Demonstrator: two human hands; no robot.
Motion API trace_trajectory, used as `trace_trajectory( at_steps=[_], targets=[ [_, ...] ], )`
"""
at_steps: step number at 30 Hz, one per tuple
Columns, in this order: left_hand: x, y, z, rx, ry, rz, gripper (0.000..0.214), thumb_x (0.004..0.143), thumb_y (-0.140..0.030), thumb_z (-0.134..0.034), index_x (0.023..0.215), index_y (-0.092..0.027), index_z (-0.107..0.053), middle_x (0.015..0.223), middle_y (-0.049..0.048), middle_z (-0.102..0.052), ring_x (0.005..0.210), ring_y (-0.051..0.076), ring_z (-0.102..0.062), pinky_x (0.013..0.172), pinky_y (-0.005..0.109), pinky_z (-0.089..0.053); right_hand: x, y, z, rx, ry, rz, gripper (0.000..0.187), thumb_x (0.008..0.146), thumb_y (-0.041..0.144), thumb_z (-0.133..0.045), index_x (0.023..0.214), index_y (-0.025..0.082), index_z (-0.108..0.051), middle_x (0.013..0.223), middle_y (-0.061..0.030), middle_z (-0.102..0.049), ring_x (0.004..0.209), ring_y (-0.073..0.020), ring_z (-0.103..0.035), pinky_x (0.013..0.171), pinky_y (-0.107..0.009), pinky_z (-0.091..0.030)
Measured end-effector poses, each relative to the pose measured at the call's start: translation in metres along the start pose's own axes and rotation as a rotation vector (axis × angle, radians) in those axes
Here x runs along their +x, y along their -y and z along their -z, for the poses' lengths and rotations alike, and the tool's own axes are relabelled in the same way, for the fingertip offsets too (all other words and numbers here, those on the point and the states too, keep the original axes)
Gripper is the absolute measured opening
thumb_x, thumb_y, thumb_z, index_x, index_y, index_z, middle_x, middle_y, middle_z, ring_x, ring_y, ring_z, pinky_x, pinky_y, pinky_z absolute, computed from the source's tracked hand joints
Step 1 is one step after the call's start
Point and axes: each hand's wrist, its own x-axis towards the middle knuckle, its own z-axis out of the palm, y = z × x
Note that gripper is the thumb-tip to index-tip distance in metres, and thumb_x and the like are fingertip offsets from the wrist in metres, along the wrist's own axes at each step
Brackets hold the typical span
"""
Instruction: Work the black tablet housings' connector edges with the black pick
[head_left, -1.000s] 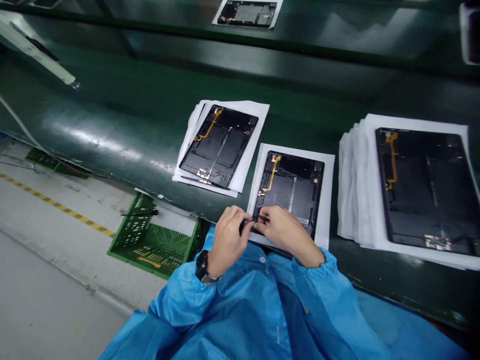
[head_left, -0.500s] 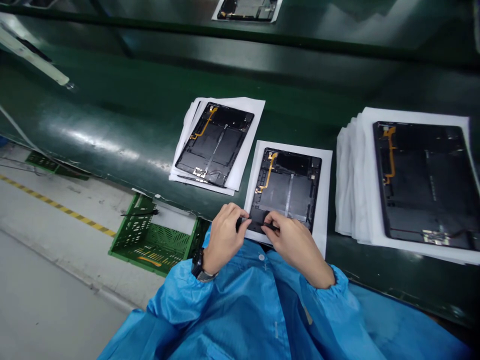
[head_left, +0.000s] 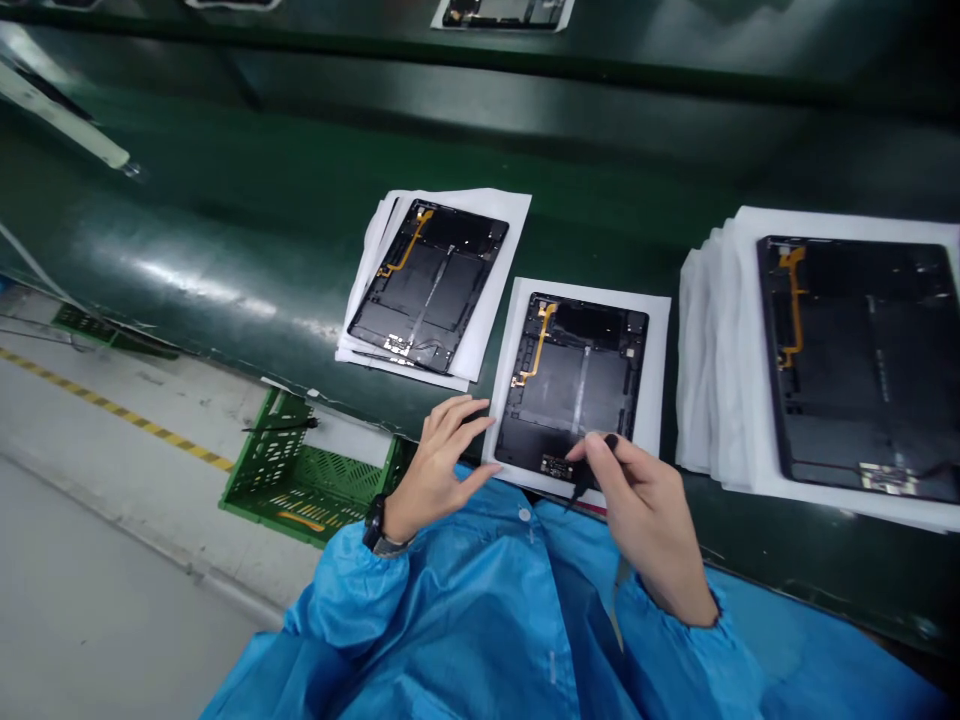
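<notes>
An opened tablet shell [head_left: 566,385] with an orange flex cable [head_left: 541,345] lies on a white sheet [head_left: 654,400] right before me. Fingers spread, my left hand [head_left: 439,465] is at the sheet's lower left edge and holds nothing. My right hand [head_left: 649,505] is over the shell's lower right corner, pinching a thin black strip [head_left: 580,487] whose exact kind I cannot make out. Just left of those fingertips, a small circuit board [head_left: 556,466] shows at the shell's bottom edge. The right hand hides the corner beneath it.
To the left, another tablet shell [head_left: 435,285] tops a short sheet-layered stack. A taller stack with a shell [head_left: 862,370] stands at the right. A green crate [head_left: 322,490] sits below the green bench [head_left: 247,230]. Another unit [head_left: 502,12] lies on the far surface.
My left hand has opened and drawn slightly left off the shell. My right hand has shifted right and toward me with the black strip, uncovering the small circuit board.
</notes>
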Motion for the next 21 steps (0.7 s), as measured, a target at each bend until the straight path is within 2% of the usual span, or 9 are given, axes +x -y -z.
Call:
trace_trajectory(
  at_steps=[2, 5, 7, 9, 13, 15, 21],
  targets=[
    [0.001, 0.0, -0.001, 0.024, 0.04, -0.019, 0.054, 0.094, -0.03, -0.071, 0.143, -0.024, -0.049, 0.152, 0.0139, -0.052, 0.148, 0.03, -0.038, 0.118, 0.054, -0.037, 0.0, -0.004, -0.003, 0.067, 0.042, -0.016, 0.049, 0.098, 0.061, -0.051, 0.075, 0.021, -0.066, 0.071, -0.0027, -0.06, 0.062, -0.016, -0.053, 0.055, -0.028, -0.043],
    [0.004, 0.001, -0.002, 0.035, 0.075, -0.032, 0.06, 0.094, -0.032, -0.07, 0.148, -0.025, -0.044, 0.154, 0.0146, -0.051, 0.15, 0.031, -0.038, 0.118, 0.055, -0.038, 0.001, -0.006, -0.007, 0.156, 0.162, 0.015, 0.053, 0.099, 0.063, -0.048, 0.07, 0.021, -0.061, 0.078, -0.0058, -0.067, 0.075, -0.0193, -0.063, 0.069, -0.03, -0.052],
    [0.006, 0.002, -0.002, 0.031, 0.087, -0.04, 0.062, 0.094, -0.033, -0.071, 0.149, -0.025, -0.044, 0.153, 0.0148, -0.052, 0.149, 0.032, -0.04, 0.117, 0.055, -0.039, 0.001, -0.007, -0.01, 0.17, 0.203, -0.024, 0.051, 0.1, 0.063, -0.045, 0.076, 0.021, -0.063, 0.065, -0.0021, -0.061, 0.065, -0.0177, -0.061, 0.064, -0.029, -0.051],
    [0.007, 0.003, -0.001, 0.03, 0.09, -0.039, 0.061, 0.094, -0.033, -0.07, 0.149, -0.025, -0.044, 0.153, 0.0148, -0.052, 0.149, 0.032, -0.041, 0.116, 0.054, -0.04, 0.001, -0.007, -0.012, 0.102, 0.201, -0.069, 0.053, 0.102, 0.063, -0.039, 0.09, 0.021, -0.068, 0.062, -0.0003, -0.058, 0.06, -0.017, -0.058, 0.059, -0.029, -0.048],
    [0.007, 0.003, -0.001, 0.033, 0.092, -0.029, 0.059, 0.095, -0.033, -0.069, 0.148, -0.024, -0.044, 0.154, 0.015, -0.052, 0.149, 0.031, -0.041, 0.116, 0.053, -0.04, 0.004, -0.004, -0.011, -0.103, 0.241, -0.048, 0.049, 0.105, 0.057, -0.036, 0.109, 0.021, -0.07, 0.097, -0.0064, -0.073, 0.093, -0.0217, -0.068, 0.079, -0.031, -0.052],
    [0.007, 0.002, -0.001, 0.027, 0.092, -0.029, 0.059, 0.096, -0.034, -0.067, 0.149, -0.025, -0.043, 0.153, 0.015, -0.052, 0.149, 0.031, -0.041, 0.115, 0.053, -0.041, 0.006, 0.0, -0.01, -0.16, 0.304, -0.026, 0.04, 0.104, 0.052, -0.042, 0.108, 0.022, -0.069, 0.104, -0.0061, -0.074, 0.097, -0.0219, -0.069, 0.083, -0.03, -0.051],
    [0.007, 0.005, -0.001, 0.019, 0.105, -0.026, 0.059, 0.098, -0.036, -0.065, 0.151, -0.024, -0.041, 0.154, 0.0151, -0.051, 0.15, 0.031, -0.04, 0.116, 0.053, -0.04, 0.014, 0.008, -0.017, -0.314, 0.353, -0.036, 0.025, 0.101, 0.046, -0.049, 0.11, 0.026, -0.06, 0.093, -0.0027, -0.075, 0.076, -0.0206, -0.071, 0.064, -0.029, -0.046]
  ],
)
